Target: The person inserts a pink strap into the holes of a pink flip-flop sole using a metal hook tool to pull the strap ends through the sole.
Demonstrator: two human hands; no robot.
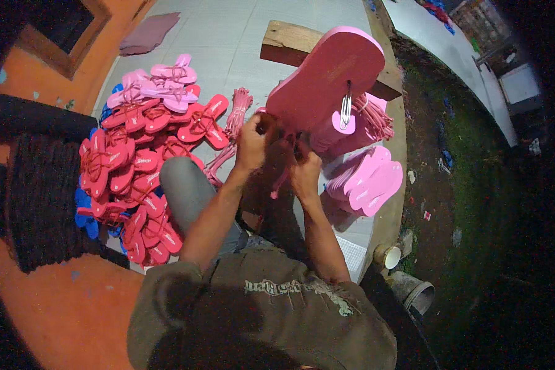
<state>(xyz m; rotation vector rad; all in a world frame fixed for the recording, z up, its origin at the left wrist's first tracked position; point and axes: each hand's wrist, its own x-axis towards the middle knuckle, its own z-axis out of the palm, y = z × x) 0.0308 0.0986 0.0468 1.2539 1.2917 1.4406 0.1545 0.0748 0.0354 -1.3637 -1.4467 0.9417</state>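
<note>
A big pink sole-shaped slab (pixel 327 77) slants in front of me, its narrower end towards my hands. Bright metal prongs (pixel 346 108) stick out by a dark slot in it. My left hand (pixel 251 145) is closed with curled fingers at the slab's near left edge. Close beside it, my right hand (pixel 306 169) is also closed, fingers bent inward. Shadow covers both sets of fingertips, so what they pinch is hidden. Between the hands a thin pink strap (pixel 280 184) hangs down.
Finished red and pink flip-flops (pixel 135 160) lie heaped at left, some blue ones beneath. Bundled pink straps (pixel 238 111) lie beside them. Pink soles (pixel 370 185) are stacked at right. A wooden beam (pixel 290 43) stands behind the slab. Buckets (pixel 418 293) sit beyond the floor edge.
</note>
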